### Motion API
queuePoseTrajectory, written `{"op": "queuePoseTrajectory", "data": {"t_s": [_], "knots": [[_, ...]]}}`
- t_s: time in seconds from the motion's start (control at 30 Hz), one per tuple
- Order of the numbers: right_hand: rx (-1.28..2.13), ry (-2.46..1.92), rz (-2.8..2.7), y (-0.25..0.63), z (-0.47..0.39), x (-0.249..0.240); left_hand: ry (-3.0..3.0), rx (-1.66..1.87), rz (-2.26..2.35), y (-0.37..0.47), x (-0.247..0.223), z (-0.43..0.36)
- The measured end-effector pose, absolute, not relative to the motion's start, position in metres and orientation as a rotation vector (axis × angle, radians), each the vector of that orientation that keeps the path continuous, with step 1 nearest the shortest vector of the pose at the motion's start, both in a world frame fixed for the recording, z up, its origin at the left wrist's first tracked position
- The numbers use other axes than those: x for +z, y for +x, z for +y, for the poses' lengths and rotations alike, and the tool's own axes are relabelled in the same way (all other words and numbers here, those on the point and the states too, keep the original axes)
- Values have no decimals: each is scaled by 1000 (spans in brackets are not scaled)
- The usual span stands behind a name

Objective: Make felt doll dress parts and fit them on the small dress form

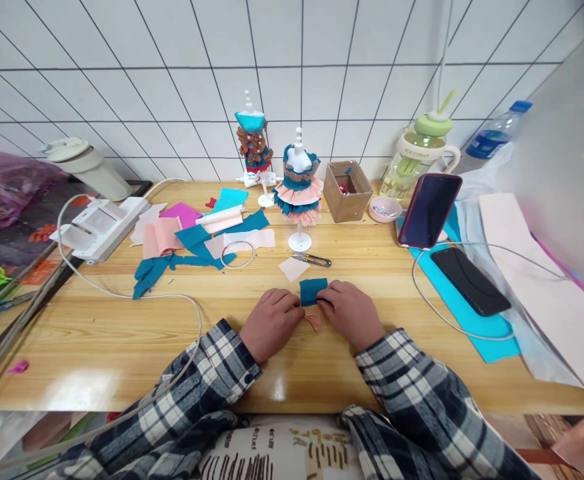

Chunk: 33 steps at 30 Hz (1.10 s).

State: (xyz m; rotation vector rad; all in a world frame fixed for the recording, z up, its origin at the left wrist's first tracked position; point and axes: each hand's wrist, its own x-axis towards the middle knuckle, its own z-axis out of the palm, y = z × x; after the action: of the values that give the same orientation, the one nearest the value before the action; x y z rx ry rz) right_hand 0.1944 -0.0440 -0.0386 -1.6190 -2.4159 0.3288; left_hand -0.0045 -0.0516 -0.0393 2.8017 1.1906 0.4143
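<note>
A small rectangle of teal crepe paper [313,291] lies between my hands near the middle of the table. My right hand [353,312] pinches its lower right edge. My left hand [273,321] is closed, its fingertips at the lower left corner of the same piece. Just below, a little gathered piece of peach crepe paper [314,321] sits by the left fingertips. Beyond them are a pale pink scrap [293,268] and black thread snips [313,259]. Farther back stands a small white dress form [299,237] wearing ruffled teal and peach layers.
Coloured crepe paper scraps [199,241] and a metal ring [238,255] lie left. A second dress form [253,143], a cardboard box [348,193] and a bead bowl [385,209] stand behind. A propped phone [429,210], flat phone [469,280] and cable [422,303] are right.
</note>
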Motion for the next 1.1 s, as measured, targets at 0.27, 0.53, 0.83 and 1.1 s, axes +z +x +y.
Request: {"op": "queuePoseTrajectory", "data": {"t_s": [0.27,0.53,0.83,1.1], "knots": [[403,-1526,-2511,183,-50,-32,2786,390,1163,-1,-39,-50],[400,-1419,-2588,184,-54,-34,2751,403,1188,-2,-39,-50],[404,-1485,-2554,182,-52,-37,2731,467,1182,-6,-42,-49],[458,-1558,-2524,181,-52,-33,2705,379,1218,-6,-40,-49]]}}
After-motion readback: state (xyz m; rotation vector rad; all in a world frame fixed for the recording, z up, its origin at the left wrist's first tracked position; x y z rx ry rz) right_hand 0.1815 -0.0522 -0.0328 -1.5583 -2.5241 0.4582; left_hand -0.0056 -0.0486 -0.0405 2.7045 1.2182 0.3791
